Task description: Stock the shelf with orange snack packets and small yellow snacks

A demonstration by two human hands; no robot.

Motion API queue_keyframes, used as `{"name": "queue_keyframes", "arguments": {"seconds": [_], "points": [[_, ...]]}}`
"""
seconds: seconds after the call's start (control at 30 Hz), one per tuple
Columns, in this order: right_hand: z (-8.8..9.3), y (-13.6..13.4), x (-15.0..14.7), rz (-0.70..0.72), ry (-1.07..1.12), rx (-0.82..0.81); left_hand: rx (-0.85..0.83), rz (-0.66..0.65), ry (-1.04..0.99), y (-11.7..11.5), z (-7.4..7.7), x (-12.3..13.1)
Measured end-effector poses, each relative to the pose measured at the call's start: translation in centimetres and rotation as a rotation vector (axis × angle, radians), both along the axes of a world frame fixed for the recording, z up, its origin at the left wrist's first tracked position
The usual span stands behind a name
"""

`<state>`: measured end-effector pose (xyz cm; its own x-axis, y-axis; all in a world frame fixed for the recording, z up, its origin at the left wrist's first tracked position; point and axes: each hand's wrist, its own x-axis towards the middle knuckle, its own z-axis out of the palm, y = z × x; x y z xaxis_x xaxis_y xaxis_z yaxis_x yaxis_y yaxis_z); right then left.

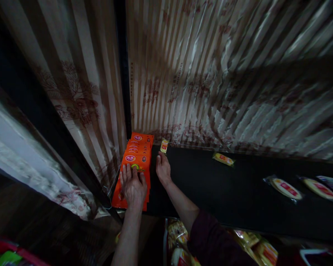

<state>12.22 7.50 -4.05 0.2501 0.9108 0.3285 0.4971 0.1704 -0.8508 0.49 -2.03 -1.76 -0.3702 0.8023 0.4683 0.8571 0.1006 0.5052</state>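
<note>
My left hand (133, 186) lies flat, fingers apart, on the front of a row of overlapping orange packets (140, 149) at the left end of a black shelf (194, 184). To the right of that row, my right hand (163, 170) pinches a small yellow wrapped snack with a red label (164, 146) by its lower end and holds it upright near the back edge. Another yellow wrapped snack (223, 159) lies on the shelf farther right. My right hand's fingers are partly hidden behind the thumb.
Several wrapped oval breads (287, 189) lie toward the shelf's right end. Dark posts (123, 66) and patterned sheeting (211, 92) close off the back and left side. Packaged food (177, 232) sits below the front edge, and a red-rimmed container (11, 247) stands at lower left.
</note>
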Motion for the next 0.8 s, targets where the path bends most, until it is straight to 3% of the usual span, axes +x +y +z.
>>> {"name": "queue_keyframes", "arguments": {"seconds": [0.17,0.3,0.43,0.53,0.67,0.8], "points": [[-0.5,0.7,2.2,-0.104,-0.024,0.052,0.064,-0.078,-0.132,-0.9,1.4,0.9],[-0.7,1.9,3.9,-0.152,-0.004,-0.007,0.081,-0.252,-0.265,-0.4,2.6,4.2],[-1.7,3.1,5.8,-0.08,0.061,-0.066,-0.077,-0.373,-0.435,3.1,2.8,8.7],[-2.3,4.1,6.9,0.003,0.149,-0.056,-0.165,-0.352,-0.475,6.9,2.2,11.0],[-2.4,5.3,7.1,0.047,0.256,-0.033,-0.232,-0.348,-0.388,11.1,0.9,11.8],[-2.2,6.1,6.8,0.083,0.348,-0.031,-0.333,-0.391,-0.372,13.2,0.5,11.4]]}}
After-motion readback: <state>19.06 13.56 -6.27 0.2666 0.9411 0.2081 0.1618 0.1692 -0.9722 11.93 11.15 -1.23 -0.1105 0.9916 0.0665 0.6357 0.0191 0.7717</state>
